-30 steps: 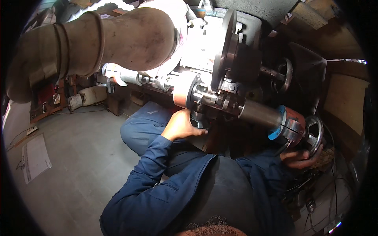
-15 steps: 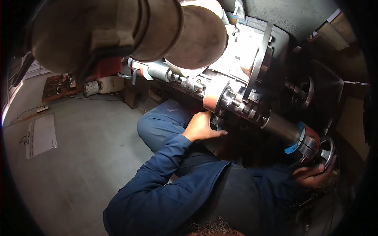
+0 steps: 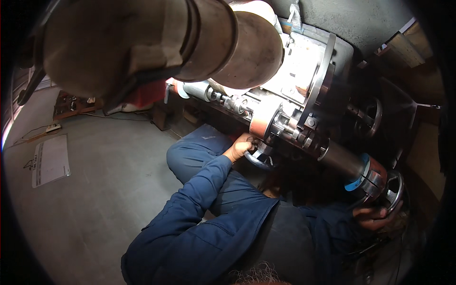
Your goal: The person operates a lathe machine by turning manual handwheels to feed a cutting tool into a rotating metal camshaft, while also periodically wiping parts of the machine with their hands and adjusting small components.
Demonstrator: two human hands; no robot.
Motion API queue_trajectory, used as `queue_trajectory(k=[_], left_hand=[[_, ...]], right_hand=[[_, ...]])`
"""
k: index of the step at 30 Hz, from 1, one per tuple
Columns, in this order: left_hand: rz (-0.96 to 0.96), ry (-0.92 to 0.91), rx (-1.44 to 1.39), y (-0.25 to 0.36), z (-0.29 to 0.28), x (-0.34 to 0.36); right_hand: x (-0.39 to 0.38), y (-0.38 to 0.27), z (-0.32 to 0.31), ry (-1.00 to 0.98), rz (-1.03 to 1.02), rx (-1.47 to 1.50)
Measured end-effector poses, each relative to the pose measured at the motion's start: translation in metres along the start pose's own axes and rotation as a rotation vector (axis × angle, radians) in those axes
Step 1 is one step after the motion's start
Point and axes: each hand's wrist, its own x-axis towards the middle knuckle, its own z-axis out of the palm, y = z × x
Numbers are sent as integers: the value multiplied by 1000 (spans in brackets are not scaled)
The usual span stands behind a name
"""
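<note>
My left hand [image 3: 241, 147] is closed on the left side of a metal handwheel [image 3: 260, 162] below the front of a lathe-like machine. Part of that wheel sits in shadow, and some of my fingertips are hidden behind it. At the right end of the machine, my right hand [image 3: 374, 216] grips the lower rim of a second handwheel [image 3: 401, 186]. Beside this wheel is a red collar [image 3: 378, 166] with a blue ring [image 3: 351, 184]. A long metal spindle [image 3: 287, 124] with couplings runs between the two, through an orange-red housing [image 3: 260, 124].
A big brown lamp-like cylinder [image 3: 213, 42] hangs over the machine's upper left. Brightly lit metal [image 3: 299, 61] and a large upright disc [image 3: 323, 71] stand behind the spindle. A third handwheel [image 3: 375, 118] is at the right. A white sign [image 3: 51, 161] lies on the grey floor.
My left hand has shifted slightly left and curled its fingers onto the wheel, whose rim now shows more. My right hand stays at its wheel. The whole view has shifted slightly.
</note>
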Motion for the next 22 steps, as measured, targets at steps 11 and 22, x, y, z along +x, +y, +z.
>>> queue_trajectory(k=[11,22], left_hand=[[52,33,731,47,26,-9],[150,-33,985,67,50,-17]], right_hand=[[-7,3,2,8,64,28],[-11,-1,6,-4,116,162]])
